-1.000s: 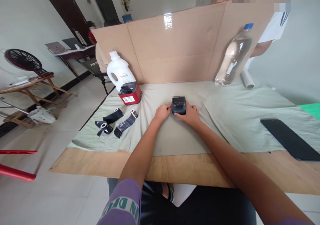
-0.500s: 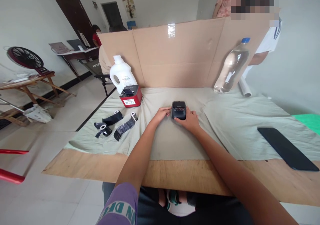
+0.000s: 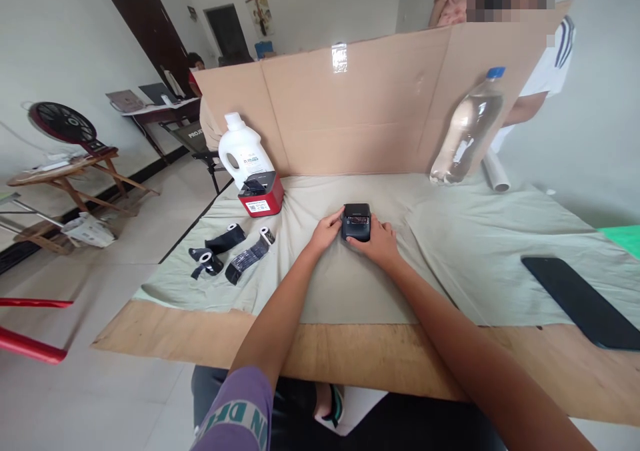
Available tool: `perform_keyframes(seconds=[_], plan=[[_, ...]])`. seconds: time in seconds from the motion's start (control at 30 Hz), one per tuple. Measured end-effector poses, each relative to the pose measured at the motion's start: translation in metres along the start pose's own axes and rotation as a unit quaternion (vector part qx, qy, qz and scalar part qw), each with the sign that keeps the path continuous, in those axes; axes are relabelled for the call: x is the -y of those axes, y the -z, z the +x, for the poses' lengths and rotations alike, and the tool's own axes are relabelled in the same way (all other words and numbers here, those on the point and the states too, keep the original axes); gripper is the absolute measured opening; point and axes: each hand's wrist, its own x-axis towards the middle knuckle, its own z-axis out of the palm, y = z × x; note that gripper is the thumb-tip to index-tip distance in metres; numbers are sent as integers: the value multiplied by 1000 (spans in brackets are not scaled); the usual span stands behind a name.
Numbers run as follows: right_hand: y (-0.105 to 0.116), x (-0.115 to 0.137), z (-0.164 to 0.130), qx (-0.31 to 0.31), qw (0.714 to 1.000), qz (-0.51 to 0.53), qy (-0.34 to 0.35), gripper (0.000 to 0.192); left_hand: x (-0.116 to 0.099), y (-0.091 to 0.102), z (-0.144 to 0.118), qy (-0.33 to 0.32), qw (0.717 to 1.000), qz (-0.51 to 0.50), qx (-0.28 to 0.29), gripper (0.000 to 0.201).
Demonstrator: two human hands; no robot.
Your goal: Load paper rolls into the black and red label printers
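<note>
A small black printer point(image 3: 357, 223), with a dark window on its top face, lies on the cloth in front of me. My right hand point(image 3: 379, 239) is wrapped round its right side, thumb along the near edge. On the opposite side, the fingers of my left hand point(image 3: 327, 229) are closed together against the printer's left edge; their tips are partly hidden. To the left, several black rolls with white cores, a lower one point(image 3: 210, 262), a rear one point(image 3: 226, 238) and a partly unrolled one point(image 3: 250, 256), rest on the cloth.
A red and black box-shaped device point(image 3: 261, 195) stands before a white jug point(image 3: 245, 147) at the back left. A cardboard screen point(image 3: 350, 114) closes off the far side, with a clear bottle point(image 3: 467, 134) at its right. A dark phone-like slab point(image 3: 583, 301) lies right. A person point(image 3: 543, 84) stands behind.
My left hand has shifted slightly, its fingers now bent closer against the printer's left edge. The right hand keeps its grip. The view has tilted a little.
</note>
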Motion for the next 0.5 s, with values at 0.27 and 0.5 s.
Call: perform_keyframes(seconds=[0.27, 0.5], plan=[[1, 1, -1, 1, 1000, 16, 0, 96, 6, -1, 5, -8, 1000, 24, -5, 54], [2, 1, 0, 8, 1000, 17, -5, 97, 1, 3, 13, 22, 999, 16, 26, 62]])
